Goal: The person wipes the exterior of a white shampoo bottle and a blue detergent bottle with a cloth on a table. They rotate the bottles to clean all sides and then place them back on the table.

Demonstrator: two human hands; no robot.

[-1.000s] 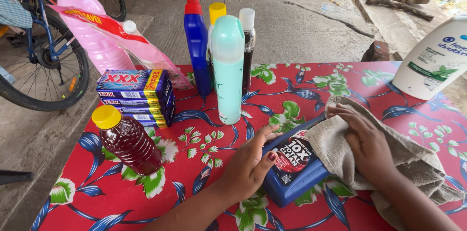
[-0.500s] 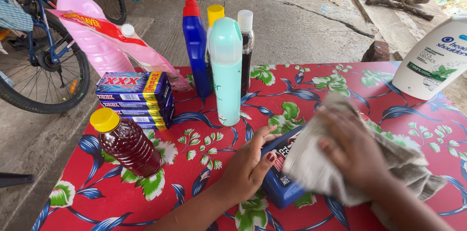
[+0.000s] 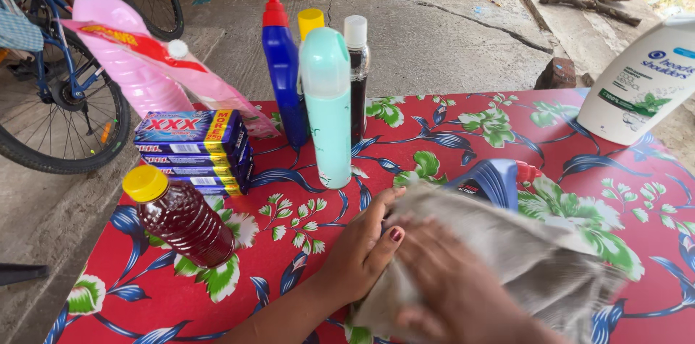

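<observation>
Floral table (image 3: 449, 134): six upright bottles, one soap stack (image 3: 195, 150). Left hand (image 3: 362, 250) clamps blue bottle (image 3: 492, 181); right hand (image 3: 456, 286) grips cloth (image 3: 536, 257) covering it.

Blue soap-box stack (image 3: 194, 150) left; white shampoo btl (image 3: 641, 83) far right.

Light: bright, even daylight, shade across the table (image 3: 449, 134).
Shadows: soft, faint.
Glare: mild sheen on the white bottle (image 3: 641, 83).
Blur: right hand (image 3: 456, 286) and grey cloth (image 3: 536, 257) smeared.
Edges: slight wide-angle bend.
</observation>
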